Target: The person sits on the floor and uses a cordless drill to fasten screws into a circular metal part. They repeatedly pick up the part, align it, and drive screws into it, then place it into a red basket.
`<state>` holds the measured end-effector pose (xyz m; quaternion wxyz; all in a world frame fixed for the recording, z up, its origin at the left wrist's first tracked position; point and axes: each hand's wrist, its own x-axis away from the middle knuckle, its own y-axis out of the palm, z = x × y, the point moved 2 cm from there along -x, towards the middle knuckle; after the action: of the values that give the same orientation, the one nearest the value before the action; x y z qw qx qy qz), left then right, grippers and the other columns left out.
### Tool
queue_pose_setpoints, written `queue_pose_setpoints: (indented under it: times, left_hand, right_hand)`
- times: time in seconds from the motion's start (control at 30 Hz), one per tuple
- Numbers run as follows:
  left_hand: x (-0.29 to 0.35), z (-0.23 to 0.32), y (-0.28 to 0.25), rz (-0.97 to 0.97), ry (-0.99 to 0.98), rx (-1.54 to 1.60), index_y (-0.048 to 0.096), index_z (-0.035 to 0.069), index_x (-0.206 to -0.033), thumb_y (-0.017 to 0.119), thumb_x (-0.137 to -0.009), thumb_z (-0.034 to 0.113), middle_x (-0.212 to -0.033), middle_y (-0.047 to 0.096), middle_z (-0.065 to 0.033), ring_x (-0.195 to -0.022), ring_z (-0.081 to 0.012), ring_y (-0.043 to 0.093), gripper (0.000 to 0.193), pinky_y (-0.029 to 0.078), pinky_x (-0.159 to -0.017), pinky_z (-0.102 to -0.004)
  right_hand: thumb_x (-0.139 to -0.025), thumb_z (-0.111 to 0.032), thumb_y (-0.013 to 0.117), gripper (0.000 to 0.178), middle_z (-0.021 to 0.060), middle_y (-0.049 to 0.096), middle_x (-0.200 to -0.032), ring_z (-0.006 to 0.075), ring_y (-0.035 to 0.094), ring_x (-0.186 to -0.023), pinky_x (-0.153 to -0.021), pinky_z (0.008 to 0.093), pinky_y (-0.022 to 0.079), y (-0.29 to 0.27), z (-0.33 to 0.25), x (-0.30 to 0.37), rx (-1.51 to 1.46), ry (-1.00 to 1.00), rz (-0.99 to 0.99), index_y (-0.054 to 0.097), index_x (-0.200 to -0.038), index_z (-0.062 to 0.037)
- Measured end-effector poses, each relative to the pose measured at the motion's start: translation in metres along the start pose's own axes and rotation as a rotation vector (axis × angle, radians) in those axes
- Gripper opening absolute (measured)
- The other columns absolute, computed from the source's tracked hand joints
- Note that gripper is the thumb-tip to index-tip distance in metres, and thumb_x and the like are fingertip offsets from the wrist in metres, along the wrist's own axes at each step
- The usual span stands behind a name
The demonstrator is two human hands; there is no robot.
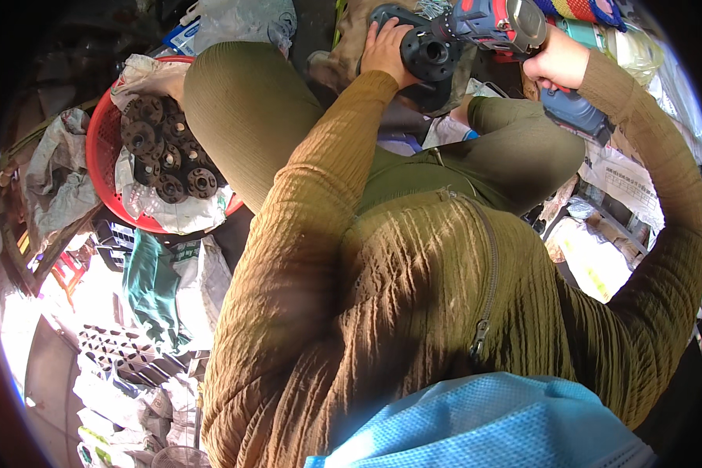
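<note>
My left hand (386, 53) is closed around a black round flanged part (434, 58) with a hollow raised centre and small holes in its rim. Another dark rounded piece (391, 12) shows beyond the fingers, and whether it belongs to the same part I cannot tell. My right hand (558, 61) grips the handle of a blue, grey and red cordless drill (495, 23). The drill points left, its chuck close to the flanged part; the tip of the bit is hidden. Its battery (576, 114) hangs below my right hand.
On the left stands a red plastic basket (95, 160), lined with pale sacking and holding several similar black flanged parts (164, 148). My bent knees lie on both sides of the work. Crumpled plastic bags (246, 23), a green cloth (150, 285) and a dark perforated crate (125, 351) surround me.
</note>
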<state>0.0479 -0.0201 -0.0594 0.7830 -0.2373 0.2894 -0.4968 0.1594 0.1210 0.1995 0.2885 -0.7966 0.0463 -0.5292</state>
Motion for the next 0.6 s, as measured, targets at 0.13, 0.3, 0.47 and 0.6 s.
queue_pose_setpoints:
  times: [0.13,0.3,0.47,0.6]
  left_hand:
    - [0.002,-0.001,-0.003,-0.022,-0.004,-0.001,0.046,0.016,-0.131,0.086,-0.049,0.047,-0.131,0.051,-0.0007,-0.136,-0.0194,0.033,0.096,0.011,-0.117,-0.0432]
    - [0.002,0.005,-0.008,-0.024,-0.025,-0.003,0.046,0.015,-0.131,0.085,-0.05,0.048,-0.132,0.051,-0.0004,-0.136,-0.0188,0.033,0.096,0.012,-0.117,-0.0436]
    - [0.001,0.006,-0.009,-0.015,-0.015,-0.01,0.047,0.015,-0.13,0.085,-0.05,0.048,-0.131,0.052,-0.0003,-0.135,-0.0189,0.034,0.095,0.012,-0.117,-0.0439]
    - [0.002,0.003,-0.008,-0.001,0.0,0.014,0.047,0.015,-0.129,0.085,-0.049,0.048,-0.129,0.053,-0.0005,-0.135,-0.0193,0.035,0.094,0.012,-0.117,-0.0447]
  right_hand:
    - [-0.068,-0.002,0.053,0.041,0.0047,0.052,-0.054,0.01,0.049,-0.04,-0.036,0.026,0.041,-0.005,-0.009,-0.005,0.053,-0.064,0.046,0.057,-0.109,0.0011]
    - [-0.068,-0.002,0.054,0.041,0.004,0.052,-0.056,0.0096,0.049,-0.041,-0.036,0.0263,0.041,-0.009,-0.024,-0.004,0.105,0.041,0.0,0.057,-0.109,0.0008]
    - [-0.069,-0.002,0.053,0.041,0.0041,0.053,-0.058,0.0091,0.049,-0.041,-0.037,0.0262,0.042,-0.005,-0.033,0.003,0.148,0.016,0.067,0.057,-0.11,0.0006]
    - [-0.069,-0.001,0.053,0.042,0.004,0.054,-0.058,0.0091,0.049,-0.041,-0.038,0.0262,0.042,-0.002,-0.035,0.001,0.166,-0.007,0.089,0.057,-0.111,0.0003]
